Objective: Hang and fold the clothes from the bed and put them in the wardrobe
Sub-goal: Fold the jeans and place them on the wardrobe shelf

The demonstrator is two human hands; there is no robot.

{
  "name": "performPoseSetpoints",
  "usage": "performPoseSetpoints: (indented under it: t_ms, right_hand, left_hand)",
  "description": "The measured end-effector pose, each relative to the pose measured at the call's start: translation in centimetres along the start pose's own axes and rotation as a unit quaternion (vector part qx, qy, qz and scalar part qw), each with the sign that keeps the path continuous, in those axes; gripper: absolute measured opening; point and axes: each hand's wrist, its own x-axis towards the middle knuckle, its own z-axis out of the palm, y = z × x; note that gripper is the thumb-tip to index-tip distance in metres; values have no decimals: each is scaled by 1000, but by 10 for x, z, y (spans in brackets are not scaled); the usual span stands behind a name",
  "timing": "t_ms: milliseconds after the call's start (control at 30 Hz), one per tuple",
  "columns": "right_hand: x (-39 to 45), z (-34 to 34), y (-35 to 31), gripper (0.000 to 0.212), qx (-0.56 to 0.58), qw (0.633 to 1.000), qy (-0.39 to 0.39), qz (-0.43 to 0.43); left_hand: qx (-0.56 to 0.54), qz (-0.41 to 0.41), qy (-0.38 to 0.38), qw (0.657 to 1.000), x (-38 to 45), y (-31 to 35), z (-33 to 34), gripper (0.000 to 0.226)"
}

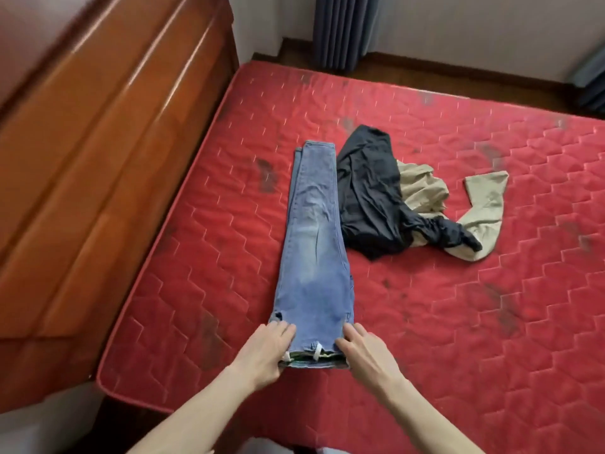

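The jeans [314,244] waistband is pinched near the bed's [458,322] front edge by left hand [266,350] and right hand [363,350]; stacked legs could be skewed by uneven lifting.

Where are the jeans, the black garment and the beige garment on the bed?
jeans [314,231]: head view, middle of the folded legs.
black garment [370,198]: head view, its crumpled main body.
beige garment [484,204]: head view, the part stretched out to the right.
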Motion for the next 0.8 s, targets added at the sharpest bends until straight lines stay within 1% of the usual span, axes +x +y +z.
performPoseSetpoints:
  t_ms: [67, 133, 167, 233, 300, 333, 400, 500, 567, 600, 633, 667, 700, 733, 767, 800]
  right_hand:
    - [-8, 28, -1, 18, -13, 1000, 18, -16]
    - [-12, 63, 2, 9, -23, 999, 32, -24]
    - [-13, 81, 5, 7, -25, 999, 39, -23]
    - [-15, 116, 11, 20, -19, 999, 34, -12]
    - [-18, 148, 13, 16, -23, 1000, 8, 8]
    - [-22, 164, 13, 18, -23, 999, -12, 21]
    - [-26, 195, 15, 28, -24, 997, -54, 42]
    - [-31, 230, 16, 33, -31, 990, -107, 82]
    - [-36, 251, 18, 64, -16, 981, -162, 106]
    - [-40, 258, 19, 75, -5, 977, -179, 116]
    - [-45, 262, 18, 79, 6, 976, -184, 118]
    - [-47, 261, 17, 78, 21, 976, -182, 117]
    - [-47, 260, 16, 74, 38, 979, -163, 112]
    - [-44, 260, 16, 67, 54, 984, -132, 106]
    - [-38, 260, 17, 60, 60, 990, -82, 96]
    - [-29, 260, 17, 55, 58, 995, -37, 79]
  left_hand:
    - [11, -6, -5, 1000, 0, 2, 37, 79]
    - [23, -3, -7, 1000, 3, 2, 69, 79]
    - [25, -6, -6, 1000, 6, 2, 86, 77]
    - [30, -14, -9, 999, 12, 2, 117, 75]
    - [36, -21, -20, 999, 18, 2, 148, 75]
    - [39, -23, -28, 999, 20, 2, 163, 75]
    - [46, -12, -38, 998, 25, 3, 192, 75]
    - [56, 21, -40, 997, 27, 1, 227, 68]
    - [42, 51, -56, 996, 25, -4, 243, 58]
    - [28, 67, -63, 995, 23, -8, 247, 55]
    - [13, 81, -65, 995, 21, -13, 249, 53]
    - [-4, 92, -53, 994, 21, -18, 247, 49]
    - [-13, 100, -30, 994, 21, -24, 245, 44]
    - [-9, 104, -5, 994, 24, -29, 244, 42]
    - [7, 100, 16, 995, 28, -34, 243, 44]
    - [29, 87, 27, 995, 34, -39, 242, 50]
